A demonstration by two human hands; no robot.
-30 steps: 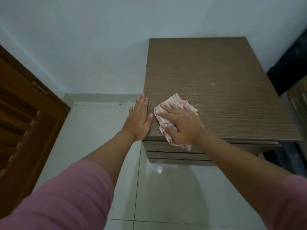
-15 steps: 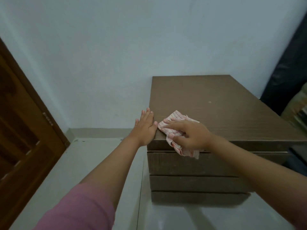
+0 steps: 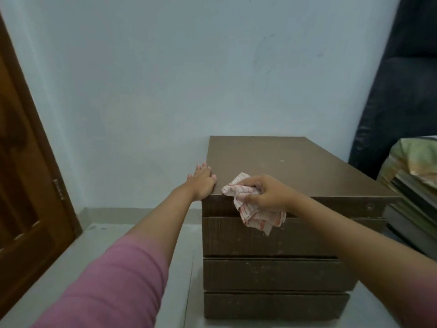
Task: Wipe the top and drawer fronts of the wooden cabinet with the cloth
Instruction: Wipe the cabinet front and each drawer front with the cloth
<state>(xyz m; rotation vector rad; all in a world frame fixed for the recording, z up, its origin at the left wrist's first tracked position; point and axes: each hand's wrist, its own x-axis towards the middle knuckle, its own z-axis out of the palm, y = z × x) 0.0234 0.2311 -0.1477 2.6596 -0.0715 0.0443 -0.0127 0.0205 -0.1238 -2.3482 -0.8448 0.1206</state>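
The brown wooden cabinet (image 3: 295,169) stands against the pale wall, with three drawer fronts (image 3: 260,275) stacked below its top. My right hand (image 3: 268,192) grips a crumpled white cloth with red stripes (image 3: 257,216) at the top's front edge; the cloth hangs down over the uppermost drawer front. My left hand (image 3: 202,181) lies flat with straight fingers on the top's front left corner.
A dark wooden door (image 3: 26,185) stands at the left. At the right, a dark covered object (image 3: 402,102) leans by the wall above a stack of flat things with a green patterned cover (image 3: 416,171). Pale floor tiles (image 3: 59,268) surround the cabinet.
The view has dropped lower, showing the drawer fronts. My right hand went from pressing the cloth flat on the top to gripping it at the front edge, the cloth now draping downward.
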